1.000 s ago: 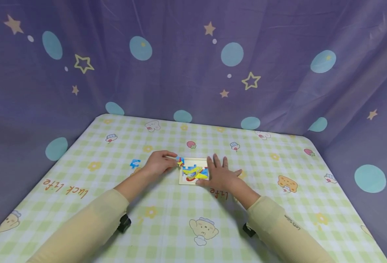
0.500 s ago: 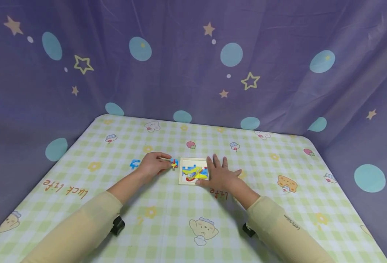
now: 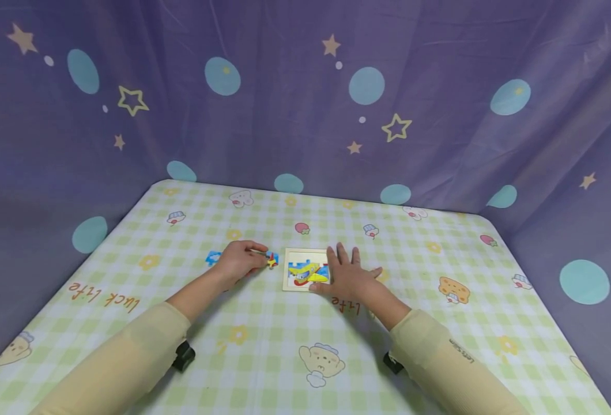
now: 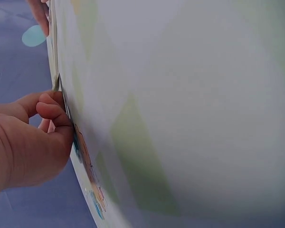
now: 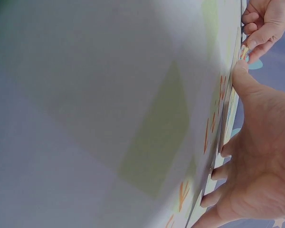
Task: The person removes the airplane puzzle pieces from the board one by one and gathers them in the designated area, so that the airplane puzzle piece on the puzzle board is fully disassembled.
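Observation:
My left hand (image 3: 239,265) pinches a small jigsaw piece (image 3: 272,259), blue with red and yellow, between thumb and fingertips. The piece is just left of a shallow, pale wooden puzzle tray (image 3: 285,276). In the tray, joined pieces show a yellow airplane (image 3: 305,272) on blue, with a bare strip along the top. My right hand (image 3: 348,281) rests with spread fingers over the tray's right side, hiding part of it. The right wrist view shows the left fingers holding the piece (image 5: 244,51) close to the right thumb. In the left wrist view, the left hand (image 4: 38,140) has curled fingers.
Another blue jigsaw piece (image 3: 213,257) lies left of my left hand, partly behind it. A green-and-white checked cloth (image 3: 274,357) with printed cartoons covers the table. Behind and beside the table hangs a purple curtain (image 3: 295,104) with stars and dots.
My left hand has drawn the pinched piece leftward, from over the tray's upper left corner to beside the tray, and the piece has turned a little. The right hand has stayed put.

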{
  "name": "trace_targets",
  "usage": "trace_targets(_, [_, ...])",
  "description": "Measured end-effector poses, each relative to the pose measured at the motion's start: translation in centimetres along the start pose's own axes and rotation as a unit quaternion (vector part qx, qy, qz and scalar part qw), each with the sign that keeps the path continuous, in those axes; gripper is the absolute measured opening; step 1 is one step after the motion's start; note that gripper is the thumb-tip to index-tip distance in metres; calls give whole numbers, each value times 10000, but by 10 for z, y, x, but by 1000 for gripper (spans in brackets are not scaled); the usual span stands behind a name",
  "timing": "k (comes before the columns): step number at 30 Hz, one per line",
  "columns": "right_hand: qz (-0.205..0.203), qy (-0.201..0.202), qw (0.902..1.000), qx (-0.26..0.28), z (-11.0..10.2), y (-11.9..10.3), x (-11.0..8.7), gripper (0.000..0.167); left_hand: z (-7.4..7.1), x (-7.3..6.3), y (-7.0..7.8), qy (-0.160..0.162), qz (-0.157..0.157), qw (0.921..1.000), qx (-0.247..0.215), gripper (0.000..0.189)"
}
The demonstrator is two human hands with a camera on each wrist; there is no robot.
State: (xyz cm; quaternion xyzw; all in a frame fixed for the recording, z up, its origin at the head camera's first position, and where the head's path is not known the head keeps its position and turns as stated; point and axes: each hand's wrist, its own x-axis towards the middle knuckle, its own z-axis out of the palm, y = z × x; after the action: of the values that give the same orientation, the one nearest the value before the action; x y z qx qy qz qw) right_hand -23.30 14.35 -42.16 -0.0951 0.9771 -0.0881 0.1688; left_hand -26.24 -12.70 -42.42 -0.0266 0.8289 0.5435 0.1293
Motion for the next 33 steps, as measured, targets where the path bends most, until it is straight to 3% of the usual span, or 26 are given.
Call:
trace_targets(8, [-15,39,10000,18,1,0,-1,111,1,-1,-1,-36,99,9999,-44,33])
trace_targets(14, [-32,49,10000,42,1,1,0,110,1,-1,0,140,135,9998,-82,29])
trace_targets(24, [-218,-106,9997,59,-1,3,-2,79,5,1,2,192,240,9994,-148,25])
trace_targets(33, [-200,-173,9996,4,-2,2,-2,75,14,-1,10,-15,316,9995,-22,24])
